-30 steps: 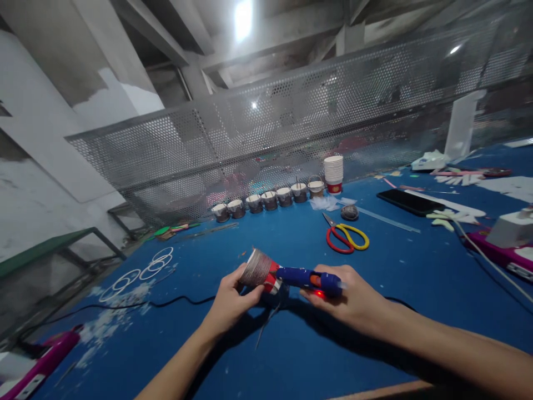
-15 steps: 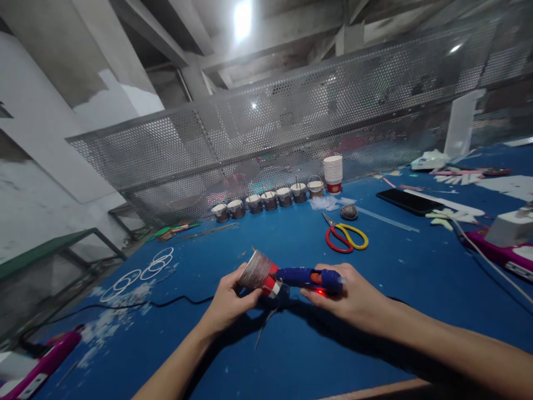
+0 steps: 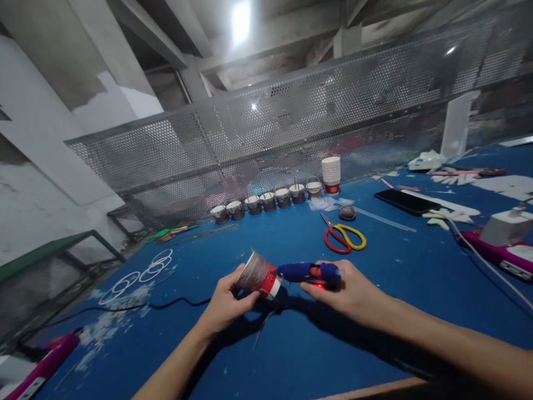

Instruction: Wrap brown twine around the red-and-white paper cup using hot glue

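Blue and flecked with white scraps, our bench (image 3: 200, 366) stretches to a perforated metal screen (image 3: 266, 133) under concrete beams. Our left hand (image 3: 229, 300) is partly curled, thumb on the near side, and has hold of a paper cup (image 3: 255, 272). We see this cup just past the fingertips, tilted above the bench, its mouth facing up and left, its red-and-white base down and right; grey-brown cord winds around the upper part. Our right hand (image 3: 353, 286) is wrapped around a blue glue gun (image 3: 300, 272), a red light glowing beneath it. We have its nozzle at the cup's red band, though we cannot tell whether the two touch. Just below the cup, a loose strand (image 3: 263, 328) trails toward us. Farther out sit red-and-yellow-handled scissors (image 3: 360, 244) and, just behind them, a ball of cord (image 3: 347, 213). Off to our left lie white rings (image 3: 156, 265); to our right, a black smartphone (image 3: 407, 201). Near the screen we have a row of dark-wrapped cups (image 3: 267, 202) beside a stack of paper cups (image 3: 331, 175).
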A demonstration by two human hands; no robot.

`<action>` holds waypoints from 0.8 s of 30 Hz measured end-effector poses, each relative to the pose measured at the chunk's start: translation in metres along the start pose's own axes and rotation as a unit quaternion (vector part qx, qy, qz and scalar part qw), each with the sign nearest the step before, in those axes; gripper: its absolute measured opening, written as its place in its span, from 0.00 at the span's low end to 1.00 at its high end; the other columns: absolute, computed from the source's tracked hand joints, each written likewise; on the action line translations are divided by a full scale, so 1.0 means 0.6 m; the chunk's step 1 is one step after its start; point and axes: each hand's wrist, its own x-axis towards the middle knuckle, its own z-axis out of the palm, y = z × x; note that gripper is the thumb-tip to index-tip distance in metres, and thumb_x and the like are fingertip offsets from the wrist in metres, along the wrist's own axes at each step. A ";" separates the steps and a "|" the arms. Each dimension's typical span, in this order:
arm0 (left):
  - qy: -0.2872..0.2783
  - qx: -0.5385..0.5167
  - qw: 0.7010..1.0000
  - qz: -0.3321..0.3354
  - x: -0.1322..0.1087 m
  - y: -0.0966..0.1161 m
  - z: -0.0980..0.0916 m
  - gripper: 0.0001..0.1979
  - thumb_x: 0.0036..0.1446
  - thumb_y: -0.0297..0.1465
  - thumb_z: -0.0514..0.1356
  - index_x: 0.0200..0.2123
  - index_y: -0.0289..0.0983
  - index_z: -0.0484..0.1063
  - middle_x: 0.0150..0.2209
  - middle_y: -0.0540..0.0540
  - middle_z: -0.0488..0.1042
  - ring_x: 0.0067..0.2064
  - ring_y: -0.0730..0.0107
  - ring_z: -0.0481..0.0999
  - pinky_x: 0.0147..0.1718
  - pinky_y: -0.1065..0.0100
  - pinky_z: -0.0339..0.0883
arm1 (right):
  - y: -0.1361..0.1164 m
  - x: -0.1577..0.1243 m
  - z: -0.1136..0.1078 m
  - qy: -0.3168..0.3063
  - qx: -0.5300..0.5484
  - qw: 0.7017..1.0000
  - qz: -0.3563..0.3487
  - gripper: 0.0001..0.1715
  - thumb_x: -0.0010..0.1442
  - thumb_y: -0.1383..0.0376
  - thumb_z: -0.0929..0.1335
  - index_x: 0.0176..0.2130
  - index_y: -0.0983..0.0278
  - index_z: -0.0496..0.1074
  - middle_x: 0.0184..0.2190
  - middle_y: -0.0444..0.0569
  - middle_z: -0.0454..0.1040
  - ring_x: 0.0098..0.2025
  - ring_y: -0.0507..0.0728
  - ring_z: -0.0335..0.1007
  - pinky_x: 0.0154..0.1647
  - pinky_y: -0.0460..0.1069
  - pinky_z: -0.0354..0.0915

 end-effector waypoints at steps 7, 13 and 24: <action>-0.008 0.021 1.000 0.014 -0.002 -0.005 -0.003 0.12 0.47 0.31 0.63 0.36 0.32 0.79 0.36 0.40 0.80 0.40 0.58 0.77 0.42 0.61 0.71 | -0.003 0.000 -0.001 -0.006 0.020 1.000 0.002 0.14 0.55 0.59 0.66 0.23 0.64 0.65 0.18 0.39 0.58 0.21 0.48 0.49 0.21 0.44 0.50; -0.013 0.021 1.000 0.005 -0.003 -0.002 -0.004 0.13 0.47 0.32 0.63 0.36 0.32 0.79 0.36 0.39 0.80 0.40 0.58 0.77 0.41 0.62 0.71 | -0.004 -0.005 0.002 -0.014 -0.010 1.000 -0.003 0.14 0.55 0.59 0.68 0.24 0.66 0.67 0.18 0.40 0.59 0.21 0.48 0.49 0.20 0.44 0.50; -0.031 0.019 0.999 0.030 0.001 -0.005 -0.005 0.12 0.48 0.30 0.63 0.37 0.32 0.79 0.36 0.41 0.79 0.38 0.60 0.77 0.41 0.63 0.70 | -0.009 0.004 -0.003 -0.040 0.109 0.993 0.037 0.13 0.55 0.60 0.67 0.32 0.67 0.76 0.20 0.41 0.62 0.22 0.48 0.50 0.23 0.44 0.53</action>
